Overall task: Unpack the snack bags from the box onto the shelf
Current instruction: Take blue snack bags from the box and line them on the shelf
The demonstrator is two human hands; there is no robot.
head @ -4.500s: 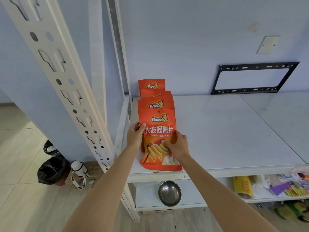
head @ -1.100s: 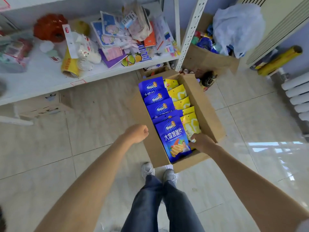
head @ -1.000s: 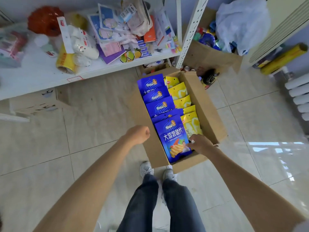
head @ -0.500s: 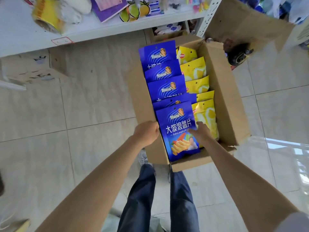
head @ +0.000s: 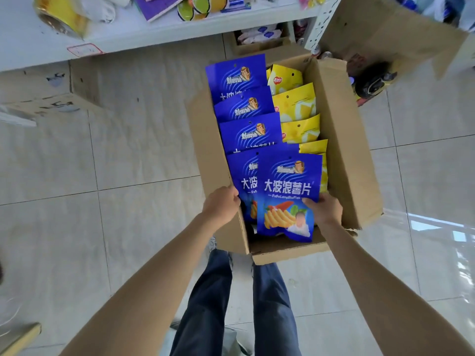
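Observation:
An open cardboard box (head: pixel 352 163) stands on the tiled floor in front of my feet. Inside, a row of several blue snack bags (head: pixel 250 134) lies on the left and a row of yellow snack bags (head: pixel 295 106) on the right. My right hand (head: pixel 325 209) grips the right edge of the nearest blue bag (head: pixel 288 191), which is raised and tilted above the row. My left hand (head: pixel 221 206) sits at the box's left wall, its fingers curled round the left edge of the blue bag behind (head: pixel 246 181).
A white lower shelf (head: pixel 128 32) crowded with mixed goods runs along the top of the view. A second cardboard box (head: pixel 380 29) stands at the upper right with a dark object beside it. Tiled floor lies left and right of the box.
I turned from the shelf with the orange bags down to the box. In the last half second my right hand lifted the front blue bag and my left hand closed on the bag behind.

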